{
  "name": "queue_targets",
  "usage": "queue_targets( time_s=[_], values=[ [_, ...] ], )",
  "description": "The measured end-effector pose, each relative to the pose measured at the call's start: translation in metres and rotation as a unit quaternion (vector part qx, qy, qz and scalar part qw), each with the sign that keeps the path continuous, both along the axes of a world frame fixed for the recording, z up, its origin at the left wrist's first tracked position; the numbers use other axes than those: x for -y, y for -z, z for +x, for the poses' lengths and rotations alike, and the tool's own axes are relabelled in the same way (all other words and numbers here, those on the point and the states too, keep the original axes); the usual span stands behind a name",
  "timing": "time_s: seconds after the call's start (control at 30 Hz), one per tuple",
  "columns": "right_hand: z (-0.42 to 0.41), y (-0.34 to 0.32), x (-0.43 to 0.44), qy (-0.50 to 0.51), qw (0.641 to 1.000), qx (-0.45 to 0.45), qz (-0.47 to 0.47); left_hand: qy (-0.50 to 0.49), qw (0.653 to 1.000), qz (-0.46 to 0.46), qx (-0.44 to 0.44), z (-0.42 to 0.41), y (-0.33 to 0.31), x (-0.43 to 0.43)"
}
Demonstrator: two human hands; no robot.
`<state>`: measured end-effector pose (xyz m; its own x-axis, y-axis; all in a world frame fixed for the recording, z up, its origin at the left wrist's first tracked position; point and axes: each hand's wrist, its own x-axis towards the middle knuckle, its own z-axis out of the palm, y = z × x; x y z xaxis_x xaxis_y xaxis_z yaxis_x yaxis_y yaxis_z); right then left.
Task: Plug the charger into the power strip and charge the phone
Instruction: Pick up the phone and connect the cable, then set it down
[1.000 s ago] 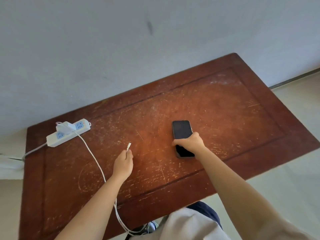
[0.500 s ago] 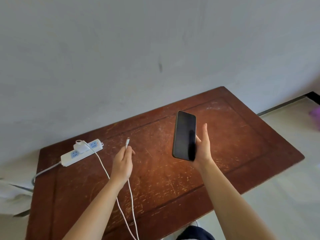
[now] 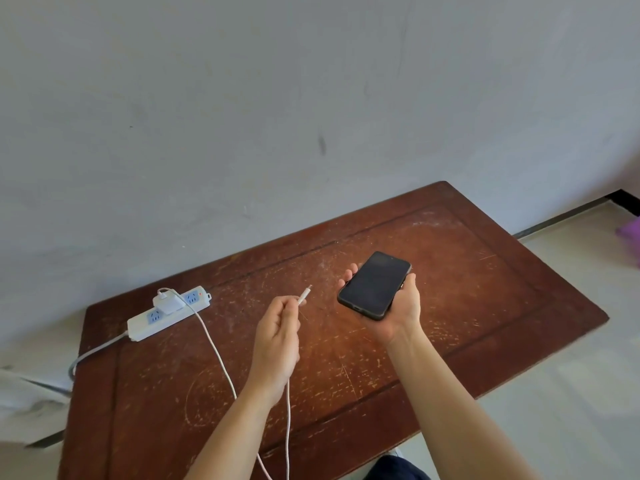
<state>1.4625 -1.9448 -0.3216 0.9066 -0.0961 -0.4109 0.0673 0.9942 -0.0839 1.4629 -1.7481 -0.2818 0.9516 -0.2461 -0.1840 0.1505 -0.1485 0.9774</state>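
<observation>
A white power strip (image 3: pixel 149 322) lies at the far left of the worn brown table (image 3: pixel 485 289). A white charger (image 3: pixel 169 302) sits plugged into it. Its white cable (image 3: pixel 214 348) loops down off the near edge and back up into my left hand (image 3: pixel 277 337), which pinches it just behind the connector tip (image 3: pixel 306 292). My right hand (image 3: pixel 398 313) cradles a black phone (image 3: pixel 374 285) above the table, dark screen up, its bottom end facing the connector. A gap of a few centimetres separates tip and phone.
A grey wall stands right behind the table. Pale floor lies to the right, with a purple object (image 3: pixel 630 237) at the frame's right edge. A white cloth (image 3: pixel 24 400) lies left of the table. The strip's grey cord (image 3: pixel 93 351) drops off the left edge.
My right hand lifted the phone off the table, held it upright, then laid it flat in the palm, screen up. My left hand raised the connector slightly. The camera tilted up.
</observation>
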Motion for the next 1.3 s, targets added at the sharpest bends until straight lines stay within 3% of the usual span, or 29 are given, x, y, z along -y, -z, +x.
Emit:
queue_targets(
  time_s=[0.17, 0.67, 0.8, 1.3],
  values=[
    [-0.008, -0.008, -0.008, 0.038, 0.998, 0.029, 0.034, 0.003, 0.999, -0.029, -0.025, -0.017, -0.014, 0.010],
    [-0.019, -0.030, -0.017, 0.025, 0.998, 0.053, 0.012, -0.048, 0.988, -0.072, -0.127, -0.034, -0.036, 0.024],
    [-0.018, -0.033, -0.017, 0.046, 0.997, 0.045, 0.032, -0.036, 0.991, -0.028, -0.124, -0.037, -0.035, 0.026],
    [-0.013, -0.035, -0.021, 0.065, 0.996, 0.037, 0.040, -0.040, 0.991, -0.021, -0.122, -0.030, -0.035, 0.032]
  ],
)
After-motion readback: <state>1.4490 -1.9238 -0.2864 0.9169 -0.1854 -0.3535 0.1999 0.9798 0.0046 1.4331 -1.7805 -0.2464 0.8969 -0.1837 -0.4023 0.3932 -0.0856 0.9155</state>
